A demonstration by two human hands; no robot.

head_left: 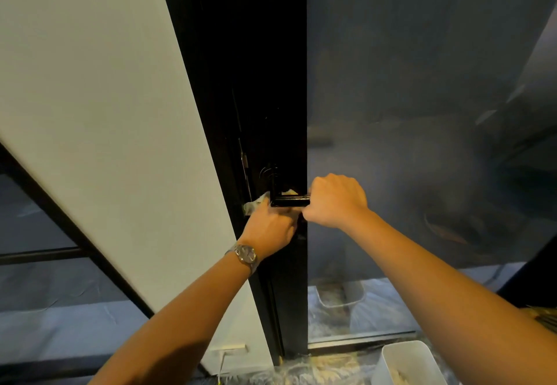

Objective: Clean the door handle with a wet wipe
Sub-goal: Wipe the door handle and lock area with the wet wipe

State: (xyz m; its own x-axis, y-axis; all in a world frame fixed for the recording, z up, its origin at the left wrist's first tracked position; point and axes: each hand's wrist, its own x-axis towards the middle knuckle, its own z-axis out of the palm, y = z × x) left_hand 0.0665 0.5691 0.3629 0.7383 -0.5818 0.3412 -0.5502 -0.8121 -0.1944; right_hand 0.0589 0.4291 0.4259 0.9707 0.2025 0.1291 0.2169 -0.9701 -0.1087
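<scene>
Grip of the right hand (pixel 334 201) closes on the free end of the black door handle (pixel 289 201); the left hand (pixel 271 226) holds a white wet wipe (pixel 255 203) against its underside.

Left hand (pixel 271 228) below door handle (pixel 289 201), right hand (pixel 334 201) at its end; room above free

Both bare arms reach up from the bottom of the frame and meet near its centre. The left hand (pixel 271 223), back turned up, curls its fingers round a wipe (pixel 254 204). Just to its right, the right hand (pixel 334 199), knuckles up, grips the end of the door handle (pixel 291 201).
</scene>
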